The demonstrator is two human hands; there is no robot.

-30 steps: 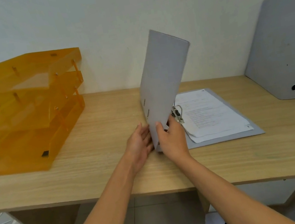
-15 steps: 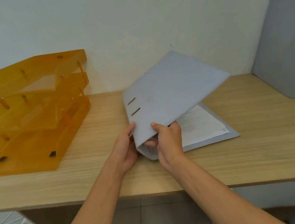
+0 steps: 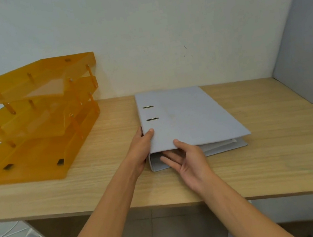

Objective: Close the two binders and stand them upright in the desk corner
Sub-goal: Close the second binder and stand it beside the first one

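A grey lever-arch binder point(image 3: 189, 118) lies flat and closed in the middle of the wooden desk point(image 3: 282, 148), spine to the left. My left hand point(image 3: 142, 148) grips its spine edge, thumb on the cover. My right hand point(image 3: 185, 159) rests at the near edge, thumb on top of the cover and fingers spread against the open bottom end with the papers. A second grey binder point(image 3: 306, 50) stands upright and closed in the far right corner, leaning on the wall.
An orange three-tier letter tray point(image 3: 38, 120) stands on the left of the desk against the wall. Bare desk lies between the flat binder and the standing one. The desk's front edge runs just under my forearms.
The binder's cover swung from upright down onto the papers and now lies shut. Both hands stayed at its near left corner.
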